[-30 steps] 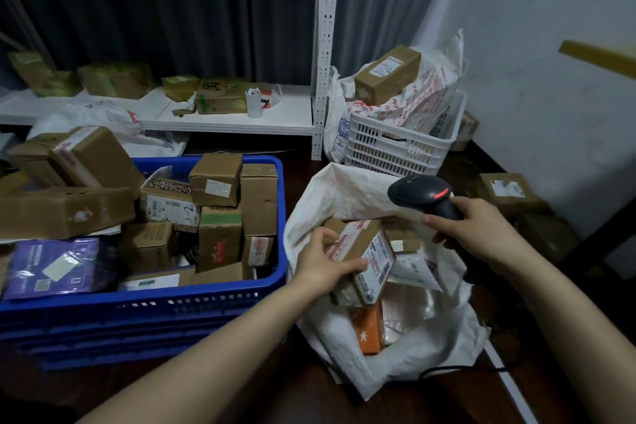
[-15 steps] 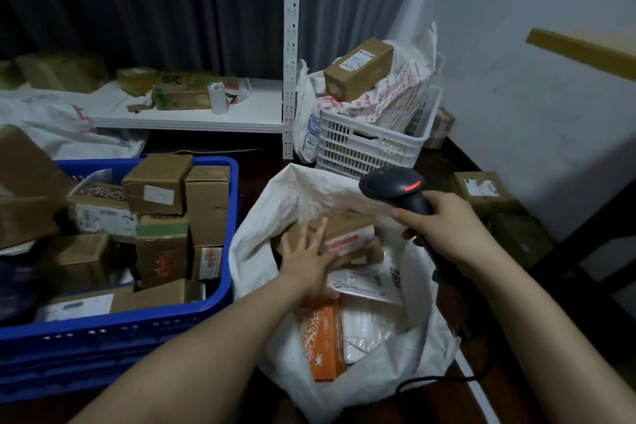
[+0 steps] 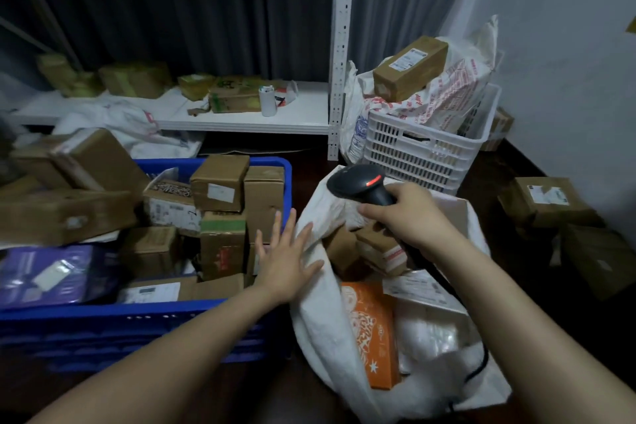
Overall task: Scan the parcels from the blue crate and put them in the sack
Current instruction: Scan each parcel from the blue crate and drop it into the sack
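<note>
Parcels (image 3: 220, 182) filled the blue crate (image 3: 137, 311) at left. The left hand (image 3: 282, 262), fingers spread flat and holding nothing, hovered at the crate's right edge, just beside the white sack (image 3: 320, 320). The right hand (image 3: 413, 217) gripped the black scanner (image 3: 358, 184) above boxes lying in the sack.

The room is dim, with a cool bluish cast and soft, grainy detail. Light appears to come from above. The white shelf (image 3: 241, 120) and the wall (image 3: 568, 45) are brightest, while the floor (image 3: 241, 389) sinks almost to black. Shadows are soft-edged. The scanner (image 3: 361, 184) shows a small red glow. Motion blur smears the cartons (image 3: 62, 213) at the far left, and the purple packet (image 3: 51, 272) carries a pale sheen. Wide-angle distortion tilts the shelf upright (image 3: 339, 45) and stretches the corners.
</note>
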